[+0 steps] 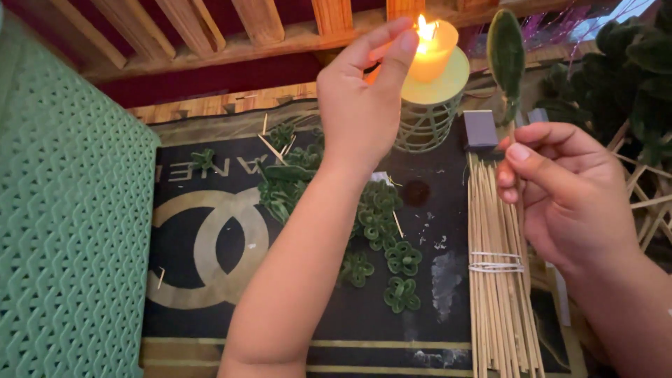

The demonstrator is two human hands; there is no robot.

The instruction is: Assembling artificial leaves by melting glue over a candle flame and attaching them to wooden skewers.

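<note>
The left hand (360, 105) is reaching up by the lit candle (432, 49), fingers pinching something tiny near the flame. The right hand (567, 189) is holding a green leaf (506, 59) upright, fingers closed around its stem

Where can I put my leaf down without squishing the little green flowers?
Bare mat lies between the green woven cushion and the left forearm. Crowded: green flower shapes mid-mat, bamboo stick bundle at right, lit candle up top.
</note>
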